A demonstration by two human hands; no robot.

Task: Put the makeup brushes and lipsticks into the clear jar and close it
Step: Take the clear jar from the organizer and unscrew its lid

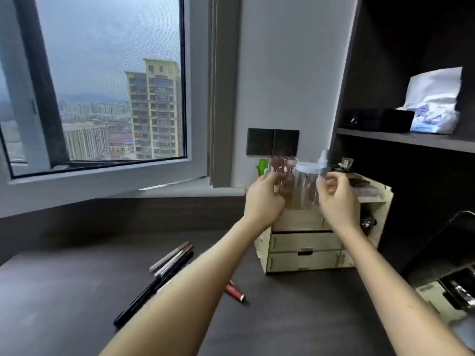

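The clear jar (pixel 307 185) with a white lid stands on top of a pale wooden drawer organiser (pixel 303 249). My left hand (pixel 263 199) is at the jar's left side, its curled fingers over some pink-capped items (pixel 282 167); blur hides whether it grips anything. On the other side, my right hand (pixel 338 195) has thumb and fingers closed against the jar's edge. Several slim makeup brushes (pixel 174 258) and a long black one (pixel 154 287) lie on the dark desk. A red lipstick (pixel 235 292) lies near them, partly hidden by my left forearm.
A window (pixel 102 86) fills the left. Black wall sockets (pixel 272 142) sit behind the jar. A dark shelf (pixel 406 138) at right carries black boxes and a white bag. A tray with dark items (pixel 455 283) lies at the desk's right edge.
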